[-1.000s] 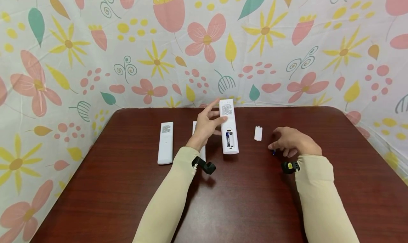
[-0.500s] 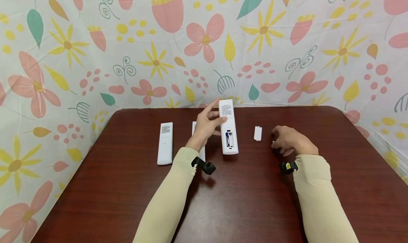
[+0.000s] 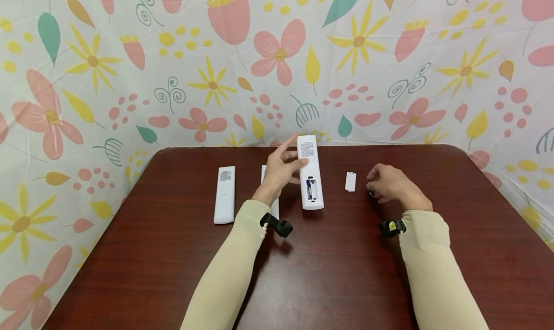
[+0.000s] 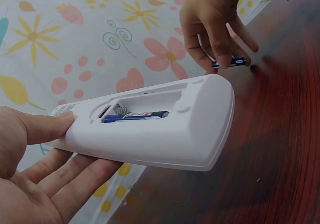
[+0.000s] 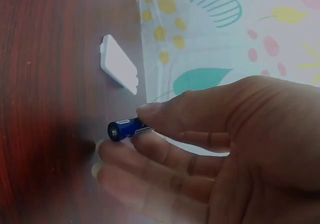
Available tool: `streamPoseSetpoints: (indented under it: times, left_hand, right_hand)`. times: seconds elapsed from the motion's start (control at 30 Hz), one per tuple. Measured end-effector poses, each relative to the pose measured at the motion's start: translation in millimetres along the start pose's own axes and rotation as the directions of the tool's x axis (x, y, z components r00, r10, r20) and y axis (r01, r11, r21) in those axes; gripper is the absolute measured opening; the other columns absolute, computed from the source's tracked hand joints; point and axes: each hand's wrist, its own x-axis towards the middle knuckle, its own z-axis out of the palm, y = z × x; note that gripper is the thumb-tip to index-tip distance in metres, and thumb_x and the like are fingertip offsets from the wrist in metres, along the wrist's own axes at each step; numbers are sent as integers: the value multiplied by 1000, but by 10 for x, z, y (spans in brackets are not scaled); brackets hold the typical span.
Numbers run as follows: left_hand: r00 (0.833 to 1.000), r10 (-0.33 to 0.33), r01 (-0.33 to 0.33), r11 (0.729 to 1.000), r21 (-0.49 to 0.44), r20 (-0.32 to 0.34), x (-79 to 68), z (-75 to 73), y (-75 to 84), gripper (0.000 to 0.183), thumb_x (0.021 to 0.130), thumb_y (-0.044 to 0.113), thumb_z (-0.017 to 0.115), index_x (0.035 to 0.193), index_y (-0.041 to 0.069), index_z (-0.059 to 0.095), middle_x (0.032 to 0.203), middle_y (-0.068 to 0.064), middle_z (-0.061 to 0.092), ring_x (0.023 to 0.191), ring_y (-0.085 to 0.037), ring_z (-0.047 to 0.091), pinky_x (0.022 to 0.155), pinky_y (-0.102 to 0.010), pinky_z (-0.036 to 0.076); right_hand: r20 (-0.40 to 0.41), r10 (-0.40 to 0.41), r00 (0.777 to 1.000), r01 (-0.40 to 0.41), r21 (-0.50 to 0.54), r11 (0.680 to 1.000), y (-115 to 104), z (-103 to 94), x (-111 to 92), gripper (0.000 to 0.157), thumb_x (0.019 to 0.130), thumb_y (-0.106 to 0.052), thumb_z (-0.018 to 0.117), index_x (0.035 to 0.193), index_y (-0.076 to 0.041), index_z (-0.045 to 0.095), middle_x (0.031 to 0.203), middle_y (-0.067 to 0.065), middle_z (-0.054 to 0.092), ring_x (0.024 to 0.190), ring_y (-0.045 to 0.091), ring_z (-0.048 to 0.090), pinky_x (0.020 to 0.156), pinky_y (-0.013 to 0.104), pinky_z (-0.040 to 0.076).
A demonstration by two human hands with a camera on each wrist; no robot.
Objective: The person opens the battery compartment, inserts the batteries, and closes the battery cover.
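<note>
My left hand [image 3: 279, 171] grips a white remote control [image 3: 309, 169] between thumb and fingers, back side up and raised off the table. Its battery compartment [image 4: 172, 95] lies uncovered, with one blue battery [image 4: 135, 116] in it and a bare spring beside that battery. To the right, my right hand [image 3: 391, 182] pinches a second blue battery [image 5: 122, 129] between thumb and fingertips, low over the table. In the right wrist view one battery end points away from the palm. The white battery cover [image 3: 350, 181] lies on the table between the two hands.
Another white remote [image 3: 224, 194] lies back side up at the left of the dark red table [image 3: 329, 272]. A further white remote [image 3: 275, 209] is partly hidden under my left hand and wrist. A flowered cloth [image 3: 277, 104] hangs along the table's far edge.
The right hand has taken up the second battery from the table and risen slightly away from me. The left hand and its remote have stayed in place.
</note>
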Motion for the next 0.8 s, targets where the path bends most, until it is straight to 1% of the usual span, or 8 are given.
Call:
streamPoseSetpoints:
  times: [0.1,0.23,0.37,0.53,0.67,0.8]
  left_hand:
    - [1000,-1,1,1000,6,-1,-2,-2,0,74,97,3,79,158,34,54,119,-7,71,88,-30,76,63,-48,66]
    - [1000,-2,2,1000,7,1,-2,-5,1,74,97,3,79,159,34,53,119,-7,71,86,-30,76,63,-47,66]
    - [1000,-3,3,1000,-4,4,-1,-8,5,74,97,3,79,157,37,54,120,-7,71,86,-32,77,63,-47,66]
    - [1000,-6,6,1000,-10,1,1,-11,5,74,97,3,79,157,37,54,120,-7,71,91,-36,76,63,-47,66]
    - [1000,-9,9,1000,-11,1,0,-15,1,74,97,3,79,159,34,53,120,-8,71,96,-41,75,63,-47,66]
    - [1000,-7,7,1000,-7,-2,-3,-18,-2,74,97,3,79,159,35,53,121,-7,71,98,-43,75,63,-47,66]
  right_hand:
    - [-5,-15,1000,15,5,1000,-28,7,-5,27,102,-1,62,123,13,53,99,24,63,78,28,70,67,41,65]
    - [-15,-43,999,43,39,998,-127,30,-15,25,103,-2,62,122,12,53,100,24,63,77,27,71,66,41,65]
    - [-18,-97,995,98,89,991,-252,66,-26,25,103,-2,61,123,12,54,99,24,65,77,30,73,66,43,66]
    - [-28,-163,986,165,125,978,-406,117,-36,22,104,-2,62,122,9,57,98,22,69,79,35,74,67,44,66]
    - [-24,-193,981,194,128,972,-508,151,-48,19,104,-4,63,120,5,59,98,19,70,83,34,73,68,43,66]
    - [-21,-226,974,227,143,963,-598,181,-73,17,104,-3,62,119,4,60,100,18,70,86,35,74,67,42,66]
